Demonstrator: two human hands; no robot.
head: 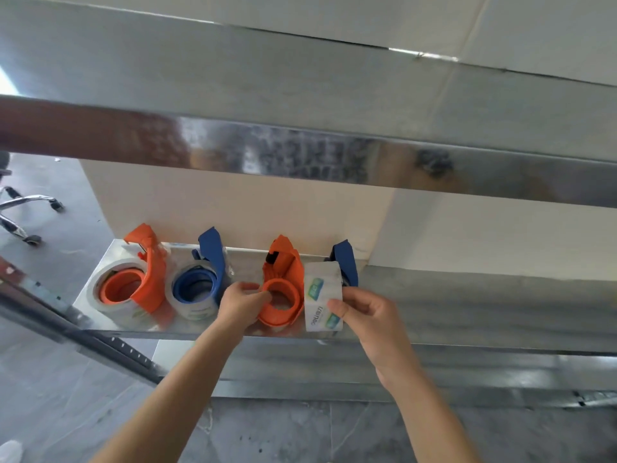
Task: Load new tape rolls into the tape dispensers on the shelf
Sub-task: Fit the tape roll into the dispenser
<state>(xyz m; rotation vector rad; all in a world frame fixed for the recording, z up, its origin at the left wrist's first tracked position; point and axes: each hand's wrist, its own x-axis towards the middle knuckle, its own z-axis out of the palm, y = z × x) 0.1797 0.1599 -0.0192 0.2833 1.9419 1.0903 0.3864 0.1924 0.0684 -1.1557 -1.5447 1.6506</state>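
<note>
Several tape dispensers stand in a row on a metal shelf [467,305]. The orange dispenser at the far left [140,279] and the blue dispenser beside it [203,279] each carry a roll of clear tape. My left hand [238,307] grips the ring of a third, orange dispenser [283,289] that has no roll on it. My right hand [364,315] holds a wrapped white tape roll [322,295] upright, just right of that orange dispenser. A second blue dispenser [345,260] is mostly hidden behind the roll.
A metal shelf board [300,152] hangs overhead, close above the dispensers. A slotted dark upright [100,342] runs along the shelf's left side. An office chair base [23,212] stands on the grey floor at left. A pale wall backs the shelf.
</note>
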